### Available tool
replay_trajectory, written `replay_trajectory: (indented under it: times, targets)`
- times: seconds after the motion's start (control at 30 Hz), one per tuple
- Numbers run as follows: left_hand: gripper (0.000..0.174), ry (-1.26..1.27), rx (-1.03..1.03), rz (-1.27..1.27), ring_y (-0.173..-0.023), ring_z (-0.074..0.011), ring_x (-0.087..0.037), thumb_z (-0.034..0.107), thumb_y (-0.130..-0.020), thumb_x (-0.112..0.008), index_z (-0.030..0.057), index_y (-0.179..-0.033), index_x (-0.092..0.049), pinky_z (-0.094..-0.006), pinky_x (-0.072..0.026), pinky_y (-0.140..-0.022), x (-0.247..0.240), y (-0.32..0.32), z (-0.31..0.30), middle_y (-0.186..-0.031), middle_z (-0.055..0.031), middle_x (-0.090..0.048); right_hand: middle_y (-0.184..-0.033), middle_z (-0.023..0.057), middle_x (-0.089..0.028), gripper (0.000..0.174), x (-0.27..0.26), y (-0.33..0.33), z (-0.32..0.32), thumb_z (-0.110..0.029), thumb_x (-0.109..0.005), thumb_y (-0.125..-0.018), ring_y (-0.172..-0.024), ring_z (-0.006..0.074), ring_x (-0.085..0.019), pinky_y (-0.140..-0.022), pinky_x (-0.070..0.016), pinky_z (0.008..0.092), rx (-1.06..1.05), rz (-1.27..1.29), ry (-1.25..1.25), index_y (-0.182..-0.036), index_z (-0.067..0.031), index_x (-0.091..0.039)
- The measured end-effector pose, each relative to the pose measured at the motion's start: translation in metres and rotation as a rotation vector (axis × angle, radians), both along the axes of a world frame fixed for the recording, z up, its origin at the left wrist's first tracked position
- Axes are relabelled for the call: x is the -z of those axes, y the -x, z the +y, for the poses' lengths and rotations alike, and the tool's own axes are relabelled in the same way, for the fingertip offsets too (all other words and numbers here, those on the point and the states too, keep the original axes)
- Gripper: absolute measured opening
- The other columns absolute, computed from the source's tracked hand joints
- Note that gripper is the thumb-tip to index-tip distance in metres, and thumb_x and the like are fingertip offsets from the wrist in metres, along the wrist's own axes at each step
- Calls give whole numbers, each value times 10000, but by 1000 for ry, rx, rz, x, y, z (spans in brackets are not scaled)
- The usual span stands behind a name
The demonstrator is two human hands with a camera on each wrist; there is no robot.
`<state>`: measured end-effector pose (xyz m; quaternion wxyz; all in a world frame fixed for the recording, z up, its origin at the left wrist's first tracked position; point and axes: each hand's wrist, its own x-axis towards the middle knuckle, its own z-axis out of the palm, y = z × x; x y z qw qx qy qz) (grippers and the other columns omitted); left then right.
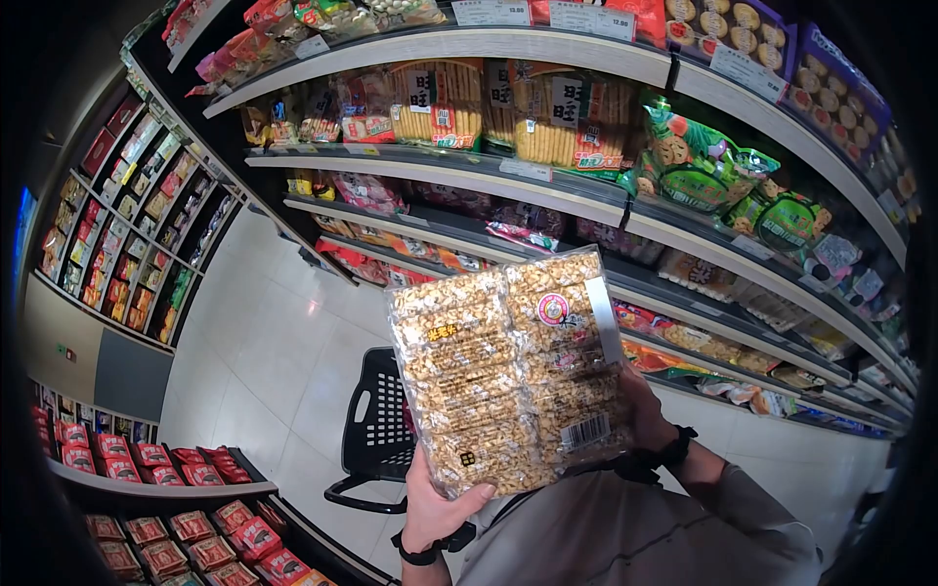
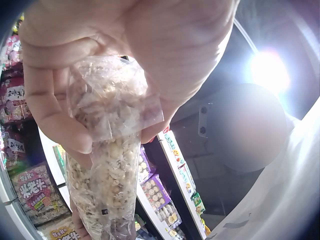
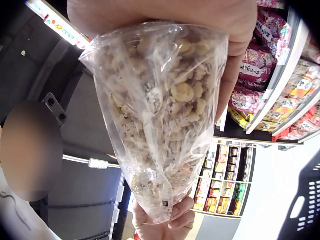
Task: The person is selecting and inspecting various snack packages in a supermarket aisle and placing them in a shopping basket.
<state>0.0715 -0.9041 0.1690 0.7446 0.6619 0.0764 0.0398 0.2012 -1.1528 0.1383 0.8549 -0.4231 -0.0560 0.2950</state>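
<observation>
A large clear pack of puffed-grain bars (image 1: 479, 381), two columns wide, is held up in front of the body between both hands. My left hand (image 1: 445, 508) grips its lower left corner, thumb across the front face. On the right side, my right hand (image 1: 645, 405) holds the lower edge, its fingers partly hidden behind the pack. The left wrist view shows the left hand (image 2: 135, 45) wrapped round the crinkled end of the wrapper (image 2: 107, 115). Over the opposite end of the pack (image 3: 165, 100), the right hand (image 3: 170, 15) closes in the right wrist view.
Behind the pack run long snack shelves (image 1: 440, 186) with bagged crackers and a green bag (image 1: 699, 161). A black shopping basket (image 1: 376, 415) with a handle stands on the tiled floor (image 1: 264, 342). Red packets (image 1: 195, 474) fill a lower-left display; another shelf wall (image 1: 137, 205) rises at far left.
</observation>
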Motion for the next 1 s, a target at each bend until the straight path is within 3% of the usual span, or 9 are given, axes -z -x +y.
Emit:
replay_trajectory:
  times: [0.03,0.37,0.43,1.0]
  targets:
    - [780,-7,-10,5,-1021,-175,-583,252,-689,-832,-53,-1266,-404,-318,-462,-897,0,0,0,-1156,-122,-586,-1317,106,-455,706,0,0,0,-377,-533,-883,-1172,197,-485,-987,-405,354,1,4,-2,-1427,-34,-239]
    - [789,0,-26,15,-1027,-177,-579,250,-688,-834,-51,-1273,-397,-321,-464,-896,2,-1,3,-1158,-122,-580,-1334,110,-443,723,-1,-4,5,-376,-531,-882,-1188,193,-477,-996,-402,349,-4,16,16,-1435,-37,-212]
    - [742,6,-8,8,-1008,-154,-571,133,-690,-813,-47,-1264,-378,-312,-468,-883,2,-2,4,-1132,-119,-579,-1337,110,-442,726,-2,-4,6,-375,-532,-882,-1190,193,-477,-997,-402,349,-13,17,10,-1435,-35,-208]
    - [737,34,-11,3,-1017,-157,-575,103,-700,-802,-43,-1276,-365,-311,-467,-891,4,-1,7,-1144,-122,-581,-1322,113,-456,747,-4,-6,11,-408,-545,-877,-1172,194,-497,-988,-417,353,-24,35,-1,-1425,-24,-213]
